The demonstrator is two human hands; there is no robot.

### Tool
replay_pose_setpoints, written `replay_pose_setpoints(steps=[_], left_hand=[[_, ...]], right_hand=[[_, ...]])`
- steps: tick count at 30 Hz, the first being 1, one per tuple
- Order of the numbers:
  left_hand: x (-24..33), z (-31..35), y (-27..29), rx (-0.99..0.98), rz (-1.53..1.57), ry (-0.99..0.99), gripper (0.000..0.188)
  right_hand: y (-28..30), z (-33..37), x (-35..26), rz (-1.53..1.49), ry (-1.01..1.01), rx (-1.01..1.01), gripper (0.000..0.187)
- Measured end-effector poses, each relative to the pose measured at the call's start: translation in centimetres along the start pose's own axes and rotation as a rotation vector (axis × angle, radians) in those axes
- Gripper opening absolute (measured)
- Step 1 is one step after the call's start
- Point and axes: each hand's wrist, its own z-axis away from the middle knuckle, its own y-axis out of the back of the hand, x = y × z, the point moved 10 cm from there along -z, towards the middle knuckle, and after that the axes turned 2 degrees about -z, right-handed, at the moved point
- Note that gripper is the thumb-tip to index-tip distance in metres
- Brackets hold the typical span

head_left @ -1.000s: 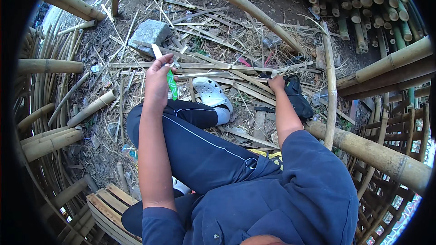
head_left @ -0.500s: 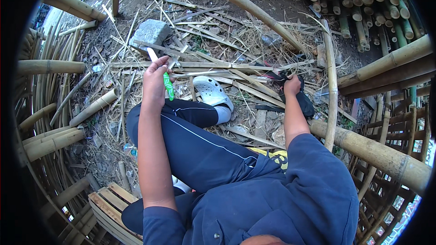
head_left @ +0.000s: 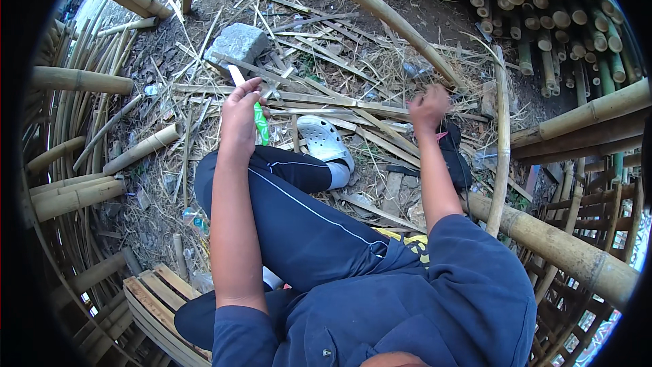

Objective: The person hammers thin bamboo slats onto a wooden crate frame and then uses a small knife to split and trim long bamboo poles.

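Observation:
My left hand (head_left: 239,115) is closed around a slim green-handled knife (head_left: 261,124) with a whitish blade that points up and away above my fingers. It hangs over my bent knee, near a grey stone block (head_left: 238,46). My right hand (head_left: 430,107) is raised just beyond a black bag (head_left: 456,162) with pinkish-red trim, which lies on the ground beside my forearm. Its fingers are curled together; whatever they may hold is too small to make out. Below and between my hands is a white perforated clog (head_left: 319,137) on my foot.
Split bamboo strips (head_left: 326,98) litter the ground ahead. A curved bamboo pole (head_left: 380,17) crosses the far side, with stacked bamboo culms (head_left: 543,20) behind it. A thick pole (head_left: 564,248) lies at my right. Cut poles (head_left: 78,79) jut in from the left, above a slatted wooden piece (head_left: 153,302).
My right hand has come off the black bag and moved up and away from me, its fingers now curled. My left hand still grips the knife, almost unmoved.

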Motion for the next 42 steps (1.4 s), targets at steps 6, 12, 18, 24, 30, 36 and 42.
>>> replay_pose_setpoints(steps=[6, 12, 18, 24, 30, 36, 42], left_hand=[[-0.7, -0.4, 0.3, -0.010, -0.051, 0.037, 0.037], [-1.2, -0.4, 1.8, 0.045, -0.052, 0.057, 0.041], [-0.2, -0.4, 0.9, 0.057, -0.083, 0.040, 0.037], [-0.7, -0.6, 1.8, 0.073, -0.091, 0.046, 0.037], [-0.4, -0.7, 1.8, 0.079, -0.047, 0.040, 0.037], [-1.3, -1.3, 2.7, 0.100, -0.010, 0.055, 0.036], [-0.9, -1.7, 2.1, 0.101, -0.018, 0.024, 0.038]], right_hand=[[-13.7, 8.9, -12.9, 0.088, 0.231, -0.815, 0.108], [-19.6, 9.5, -13.0, 0.153, 0.184, -1.154, 0.099], [-23.9, 9.1, -11.4, 0.151, 0.185, -1.242, 0.087], [-23.4, 9.3, -12.8, 0.126, 0.148, -1.300, 0.080], [-22.3, 7.7, -13.3, 0.121, 0.148, -1.244, 0.070], [-18.0, 2.6, -18.2, 0.053, 0.294, -1.081, 0.043], [-15.6, -1.2, -19.9, 0.103, 0.313, -1.022, 0.030]])
